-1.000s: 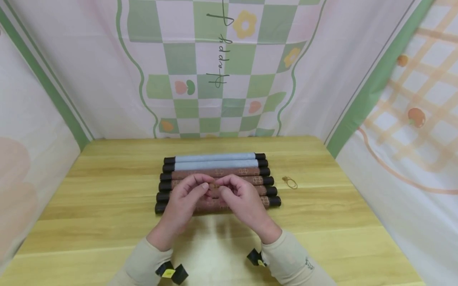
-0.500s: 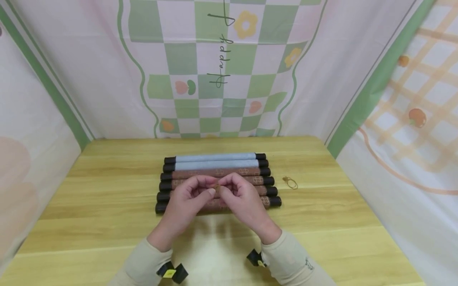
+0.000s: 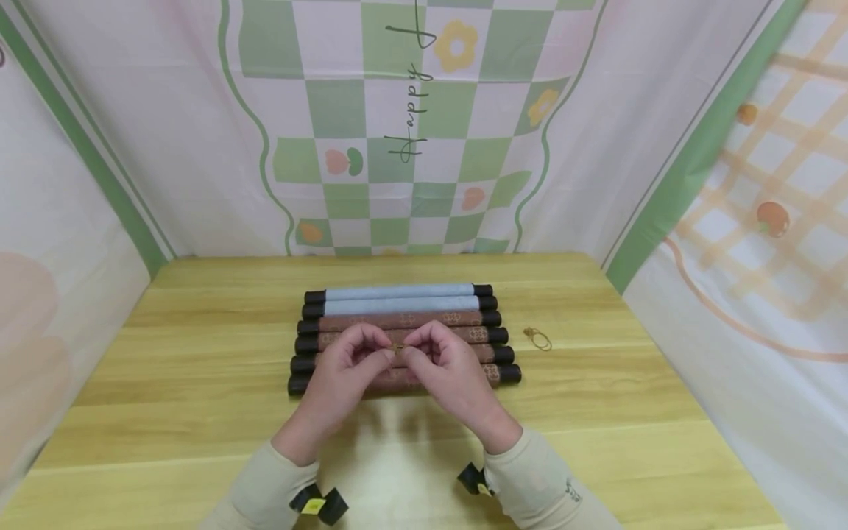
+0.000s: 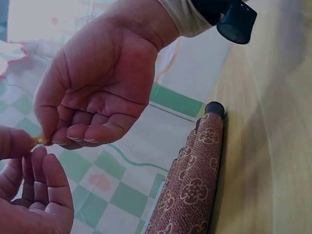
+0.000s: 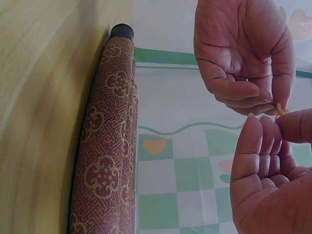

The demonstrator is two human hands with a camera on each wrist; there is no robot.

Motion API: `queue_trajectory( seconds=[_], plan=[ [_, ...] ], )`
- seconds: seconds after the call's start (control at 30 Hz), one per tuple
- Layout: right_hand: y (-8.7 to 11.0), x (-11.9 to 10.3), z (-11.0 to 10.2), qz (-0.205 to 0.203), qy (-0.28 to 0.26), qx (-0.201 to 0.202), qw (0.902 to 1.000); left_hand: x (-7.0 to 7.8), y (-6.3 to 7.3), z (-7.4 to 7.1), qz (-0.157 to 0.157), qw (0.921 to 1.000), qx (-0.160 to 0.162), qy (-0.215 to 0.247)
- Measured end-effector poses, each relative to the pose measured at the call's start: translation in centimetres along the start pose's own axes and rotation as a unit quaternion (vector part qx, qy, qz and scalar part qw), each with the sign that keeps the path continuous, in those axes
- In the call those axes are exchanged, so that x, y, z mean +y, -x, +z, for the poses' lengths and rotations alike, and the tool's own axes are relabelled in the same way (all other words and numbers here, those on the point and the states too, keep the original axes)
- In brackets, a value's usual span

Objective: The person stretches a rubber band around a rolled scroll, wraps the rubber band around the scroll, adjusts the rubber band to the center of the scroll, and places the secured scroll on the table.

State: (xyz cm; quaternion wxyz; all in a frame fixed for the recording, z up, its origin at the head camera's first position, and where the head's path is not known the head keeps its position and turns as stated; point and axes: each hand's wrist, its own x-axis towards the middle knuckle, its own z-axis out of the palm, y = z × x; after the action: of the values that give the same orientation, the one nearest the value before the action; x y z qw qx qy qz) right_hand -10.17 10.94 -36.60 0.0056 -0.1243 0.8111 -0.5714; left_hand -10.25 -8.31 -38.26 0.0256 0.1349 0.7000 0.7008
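In the head view, the left hand (image 3: 340, 377) and the right hand (image 3: 457, 379) meet above a row of scrolls. Thumb and fingertips of both pinch a small yellowish-brown rubber band (image 3: 397, 347). It shows as a tiny crumpled bit (image 4: 37, 142) in the left wrist view and as a twisted strand (image 5: 281, 110) in the right wrist view; most of it is hidden by fingers. Below the hands lie several brown patterned scrolls (image 3: 377, 381) with black ends. Behind these are two light blue scrolls (image 3: 400, 303), side by side.
Right of the scrolls, a thin yellowish-brown loop (image 3: 542, 339) with a bunched end lies on the wooden table (image 3: 199, 412). A checkered curtain (image 3: 437, 110) hangs at the back, with printed cloths on both sides. Each wrist carries a small black device (image 3: 321, 506).
The fingertips shift slightly around the rubber band, closing together and then parting a little. A short strand now shows between them. Scrolls and the loop on the table stay put.
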Motion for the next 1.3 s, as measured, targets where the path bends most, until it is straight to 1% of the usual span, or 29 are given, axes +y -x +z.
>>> queue_trajectory(
  seconds=[0.1,0.23,0.33,0.4,0.57,0.73,1.0,1.1,1.3],
  plan=[
    [0.05,0.02,-0.01,-0.003,0.006,0.0,1.0,0.06,0.0,0.02,0.001,0.9994,0.008,0.034],
    [0.08,0.0,-0.06,0.01,0.0,0.006,0.9999,0.14,0.0,0.07,0.003,0.9963,0.018,0.084],
    [0.06,-0.03,-0.17,0.023,-0.016,0.012,0.9995,0.13,0.01,0.11,0.005,0.9944,0.027,0.102],
    [0.03,-0.01,-0.25,0.027,-0.028,0.014,0.9991,0.11,0.04,0.12,0.005,0.9938,0.031,0.107],
    [-0.04,-0.01,-0.36,0.032,-0.071,0.021,0.9968,0.03,0.06,0.07,0.002,0.9936,0.032,0.108],
    [-0.19,0.05,-0.37,0.035,-0.114,0.041,0.992,-0.12,0.0,0.08,-0.005,0.9938,0.035,0.106],
    [-0.26,-0.05,-0.59,0.027,-0.132,0.079,0.9877,-0.17,-0.02,0.07,-0.005,0.995,0.038,0.093],
    [-0.29,-0.07,-0.75,0.022,-0.15,0.087,0.9845,-0.13,0.01,-0.02,-0.012,0.996,0.036,0.081],
    [-0.35,-0.13,-0.97,0.006,-0.172,0.102,0.9797,0.01,0.04,-0.05,-0.035,0.998,0.044,0.031]
  ],
)
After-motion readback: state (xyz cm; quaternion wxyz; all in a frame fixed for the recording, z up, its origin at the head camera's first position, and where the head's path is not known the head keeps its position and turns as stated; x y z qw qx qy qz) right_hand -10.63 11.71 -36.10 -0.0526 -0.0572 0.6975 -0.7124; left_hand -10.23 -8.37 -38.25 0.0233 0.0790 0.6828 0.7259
